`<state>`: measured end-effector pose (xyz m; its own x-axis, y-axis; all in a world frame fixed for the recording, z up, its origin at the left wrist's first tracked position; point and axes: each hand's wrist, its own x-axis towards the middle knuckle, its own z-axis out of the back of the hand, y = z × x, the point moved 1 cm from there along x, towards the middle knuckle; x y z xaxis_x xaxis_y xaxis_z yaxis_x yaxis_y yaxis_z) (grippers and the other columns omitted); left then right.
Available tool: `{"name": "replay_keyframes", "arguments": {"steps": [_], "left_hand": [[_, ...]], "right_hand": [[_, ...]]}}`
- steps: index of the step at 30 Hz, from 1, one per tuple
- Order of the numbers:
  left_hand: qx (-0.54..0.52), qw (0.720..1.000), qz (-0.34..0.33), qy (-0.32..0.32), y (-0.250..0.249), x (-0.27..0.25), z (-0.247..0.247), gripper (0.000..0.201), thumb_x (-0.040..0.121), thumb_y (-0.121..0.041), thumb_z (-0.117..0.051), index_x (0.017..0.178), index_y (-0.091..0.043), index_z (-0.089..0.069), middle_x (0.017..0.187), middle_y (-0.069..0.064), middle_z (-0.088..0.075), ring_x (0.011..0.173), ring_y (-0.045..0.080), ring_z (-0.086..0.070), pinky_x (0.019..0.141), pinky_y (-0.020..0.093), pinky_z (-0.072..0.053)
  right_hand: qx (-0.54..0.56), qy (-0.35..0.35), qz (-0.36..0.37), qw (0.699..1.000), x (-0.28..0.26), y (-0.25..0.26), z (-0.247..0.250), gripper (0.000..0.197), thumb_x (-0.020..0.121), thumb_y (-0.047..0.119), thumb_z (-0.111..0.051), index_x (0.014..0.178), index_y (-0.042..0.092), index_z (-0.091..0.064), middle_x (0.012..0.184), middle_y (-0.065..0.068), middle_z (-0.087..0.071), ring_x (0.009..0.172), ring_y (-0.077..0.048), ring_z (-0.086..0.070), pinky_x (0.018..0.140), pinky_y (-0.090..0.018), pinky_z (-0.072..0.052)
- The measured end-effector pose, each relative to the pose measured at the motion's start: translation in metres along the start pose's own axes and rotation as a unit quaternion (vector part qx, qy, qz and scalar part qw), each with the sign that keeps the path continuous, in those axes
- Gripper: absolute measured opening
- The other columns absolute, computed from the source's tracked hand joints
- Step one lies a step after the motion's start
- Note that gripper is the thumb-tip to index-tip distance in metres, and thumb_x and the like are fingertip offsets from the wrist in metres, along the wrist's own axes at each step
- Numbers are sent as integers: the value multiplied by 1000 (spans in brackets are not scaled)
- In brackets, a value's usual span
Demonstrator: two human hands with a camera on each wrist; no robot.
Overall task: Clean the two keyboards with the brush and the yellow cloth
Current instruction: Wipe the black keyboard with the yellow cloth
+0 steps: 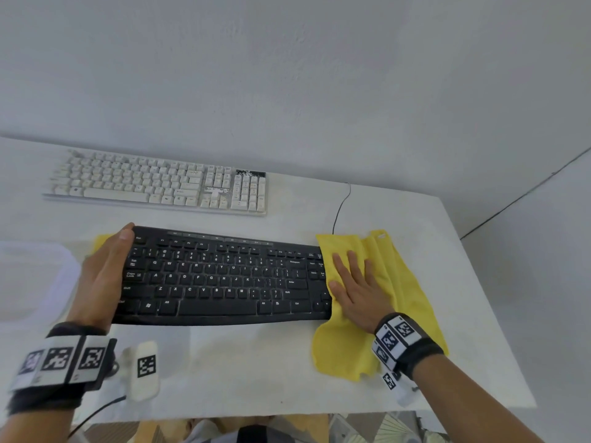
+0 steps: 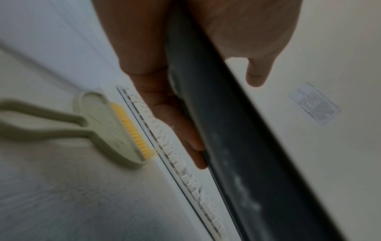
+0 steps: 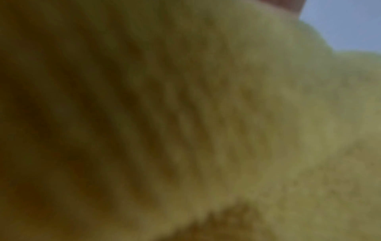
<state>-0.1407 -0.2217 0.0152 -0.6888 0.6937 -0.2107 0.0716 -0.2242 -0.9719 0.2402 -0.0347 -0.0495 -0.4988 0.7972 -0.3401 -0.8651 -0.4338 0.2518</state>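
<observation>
A black keyboard lies in the middle of the white table. My left hand grips its left end; the left wrist view shows fingers on one side of the dark keyboard and the thumb on the other. My right hand lies flat with fingers spread on the yellow cloth, which drapes over the keyboard's right end and fills the right wrist view. Behind, at the back left, is the white keyboard. The brush, pale green with yellow bristles, lies against the white keyboard.
A clear plastic container stands at the left edge. A black cable runs from the black keyboard toward the wall. A white tagged block sits near the front edge. The table ends close on the right.
</observation>
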Motion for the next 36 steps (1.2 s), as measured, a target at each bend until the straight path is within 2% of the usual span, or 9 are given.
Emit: {"name": "replay_keyframes", "arguments": {"steps": [2, 6, 11, 15, 18, 24, 29, 33, 36], "left_hand": [[1, 1000, -2, 6, -1, -1, -1, 62, 90, -79, -52, 131, -35, -66, 121, 3, -73, 114, 31, -69, 105, 62, -49], [0, 1000, 5, 14, -3, 1, -1, 62, 89, -80, -51, 132, -37, -66, 123, 2, -73, 116, 31, -68, 106, 62, -48], [-13, 1000, 15, 11, -6, -3, -2, 62, 86, -82, -52, 127, -38, -68, 121, 5, -73, 112, 33, -70, 103, 63, -50], [-28, 999, 26, 17, -10, -8, -5, 53, 84, -81, -51, 113, -42, -72, 117, 7, -74, 106, 34, -72, 98, 64, -52], [-30, 999, 32, 12, -9, -6, -4, 56, 84, -82, -54, 114, -39, -73, 115, 5, -75, 107, 34, -72, 101, 63, -51], [-29, 999, 38, 5, -3, -2, -3, 61, 85, -80, -56, 120, -32, -72, 115, 6, -76, 108, 35, -72, 102, 64, -50], [-27, 999, 28, 8, -3, -3, -3, 59, 87, -79, -53, 117, -32, -73, 111, 7, -77, 106, 35, -73, 100, 65, -51], [-22, 999, 24, 11, 0, 0, -1, 62, 86, -82, -53, 118, -33, -73, 113, 5, -77, 107, 34, -72, 102, 64, -50], [-23, 999, 33, 18, 1, 0, 0, 64, 86, -81, -55, 118, -28, -73, 111, 8, -77, 105, 36, -73, 101, 65, -51]], "right_hand": [[0, 3, -8, 1000, -3, 7, 5, 69, 77, 81, 14, 138, 52, 31, 160, 4, 23, 145, -31, 24, 120, -51, 7], [13, 3, -33, 999, -5, 31, 18, 67, 92, 68, -13, 148, 44, 17, 159, 8, 23, 145, -29, 24, 119, -47, 8], [29, 5, -16, 999, 1, 45, 22, 66, 94, 67, -21, 149, 47, 10, 160, 10, 19, 146, -25, 22, 119, -45, 9], [42, 22, 18, 999, -4, 18, 29, 61, 98, 59, -26, 150, 47, 4, 160, 14, 15, 147, -20, 19, 119, -38, 5], [84, 38, 17, 996, -6, 0, 34, 66, 91, 65, -20, 151, 43, 0, 159, 13, 13, 147, -22, 21, 117, -33, 7], [35, -8, 17, 999, -20, 20, 16, 67, 85, 66, 11, 146, 40, 17, 155, 11, 24, 144, -20, 25, 118, -37, 6], [80, -40, 57, 994, -65, 30, -7, 72, 85, 68, 13, 149, 38, 5, 157, 19, 15, 142, -6, 28, 121, -30, 6], [65, -31, 117, 990, -79, 59, -11, 64, 91, 64, 8, 149, 39, 0, 158, 22, 8, 145, -4, 21, 119, -24, 7], [76, -11, 82, 994, -71, 59, -5, 59, 91, 62, 3, 148, 44, 4, 157, 22, 13, 144, -3, 22, 120, -29, 7]]}}
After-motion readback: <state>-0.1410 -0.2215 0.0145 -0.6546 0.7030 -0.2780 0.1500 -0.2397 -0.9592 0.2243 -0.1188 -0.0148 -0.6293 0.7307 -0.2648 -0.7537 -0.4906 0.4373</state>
